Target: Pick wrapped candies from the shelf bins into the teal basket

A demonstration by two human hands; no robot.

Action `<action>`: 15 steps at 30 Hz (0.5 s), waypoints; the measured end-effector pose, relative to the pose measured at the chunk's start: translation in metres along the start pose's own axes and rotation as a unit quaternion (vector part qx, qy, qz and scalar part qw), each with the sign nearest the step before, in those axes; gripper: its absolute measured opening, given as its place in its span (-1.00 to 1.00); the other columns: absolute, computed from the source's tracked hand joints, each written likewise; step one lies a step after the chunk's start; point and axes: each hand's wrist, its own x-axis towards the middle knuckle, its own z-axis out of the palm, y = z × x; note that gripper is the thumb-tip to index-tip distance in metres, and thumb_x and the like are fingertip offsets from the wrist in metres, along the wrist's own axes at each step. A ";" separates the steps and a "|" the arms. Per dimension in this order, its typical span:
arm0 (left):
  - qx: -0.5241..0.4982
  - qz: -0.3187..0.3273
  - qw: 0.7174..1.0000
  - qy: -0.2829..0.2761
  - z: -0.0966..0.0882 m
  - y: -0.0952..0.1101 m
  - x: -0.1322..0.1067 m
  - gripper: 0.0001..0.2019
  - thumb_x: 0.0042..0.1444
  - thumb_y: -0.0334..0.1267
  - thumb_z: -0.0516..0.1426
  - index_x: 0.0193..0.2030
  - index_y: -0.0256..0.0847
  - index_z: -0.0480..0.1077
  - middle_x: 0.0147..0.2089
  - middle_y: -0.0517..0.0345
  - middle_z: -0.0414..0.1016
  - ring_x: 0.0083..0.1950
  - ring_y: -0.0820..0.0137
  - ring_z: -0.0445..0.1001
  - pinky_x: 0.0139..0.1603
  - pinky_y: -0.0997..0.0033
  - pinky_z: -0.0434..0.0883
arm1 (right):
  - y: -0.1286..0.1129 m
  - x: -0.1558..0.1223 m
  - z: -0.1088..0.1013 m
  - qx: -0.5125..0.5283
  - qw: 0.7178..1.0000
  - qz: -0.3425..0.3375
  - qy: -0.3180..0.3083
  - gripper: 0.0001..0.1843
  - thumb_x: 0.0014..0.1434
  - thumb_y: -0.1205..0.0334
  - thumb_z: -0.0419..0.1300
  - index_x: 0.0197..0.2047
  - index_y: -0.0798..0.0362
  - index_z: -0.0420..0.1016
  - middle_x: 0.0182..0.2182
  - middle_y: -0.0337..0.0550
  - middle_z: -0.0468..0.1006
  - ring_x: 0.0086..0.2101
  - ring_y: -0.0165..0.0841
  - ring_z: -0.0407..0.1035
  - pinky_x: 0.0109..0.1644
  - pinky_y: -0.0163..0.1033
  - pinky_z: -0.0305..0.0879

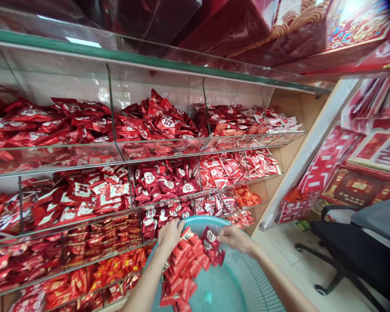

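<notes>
A turquoise plastic basket (229, 277) with a slatted wall stands in front of me against the lower shelves. Inside it, several bright red candy packets (185, 260) lie heaped towards the left. My left hand (169, 235) is closed at the basket's far left rim, its fingers partly hidden. Over the basket, my right hand (235, 238) pinches a dark red candy packet (210, 241) with a white oval label. Another dark red packet hangs or lies just under it; I cannot tell whether it is held too.
Glass shelves (68, 162) with dividers hold piles of red wrapped packets (169, 121). A glass shelf edge (149, 58) juts out above, carrying red boxes (234, 26). A black office chair (354, 242) stands on the right, near red paper goods (331, 160).
</notes>
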 end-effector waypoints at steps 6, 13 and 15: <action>0.004 0.000 1.000 -0.002 -0.001 0.002 0.000 -0.52 0.18 0.09 -0.25 -0.14 -0.06 0.38 -0.20 0.06 0.51 -0.17 0.28 0.46 -0.24 0.39 0.28 | 0.004 0.000 0.010 0.050 0.998 0.019 -0.026 -0.55 -0.10 -0.17 0.13 -0.63 0.08 0.25 -0.74 -0.40 0.10 -0.67 -0.55 -0.03 -0.59 -0.38 -0.11; 0.005 0.003 1.000 0.001 -0.001 0.003 0.000 -0.53 0.18 0.08 -0.25 -0.15 -0.06 0.37 -0.22 0.07 0.51 -0.18 0.26 0.47 -0.26 0.37 0.29 | 0.015 0.002 0.020 0.051 0.998 0.040 -0.018 -0.56 -0.14 -0.15 0.17 -0.63 0.08 0.25 -0.76 -0.39 0.11 -0.68 -0.56 -0.03 -0.61 -0.38 -0.11; 0.006 0.001 1.000 0.001 -0.002 0.003 0.000 -0.53 0.17 0.09 -0.25 -0.15 -0.06 0.37 -0.21 0.06 0.51 -0.18 0.26 0.47 -0.25 0.38 0.29 | 0.018 0.005 0.024 0.047 0.998 0.041 -0.006 -0.56 -0.14 -0.16 0.16 -0.64 0.07 0.23 -0.76 -0.38 0.12 -0.68 -0.55 -0.01 -0.61 -0.38 -0.09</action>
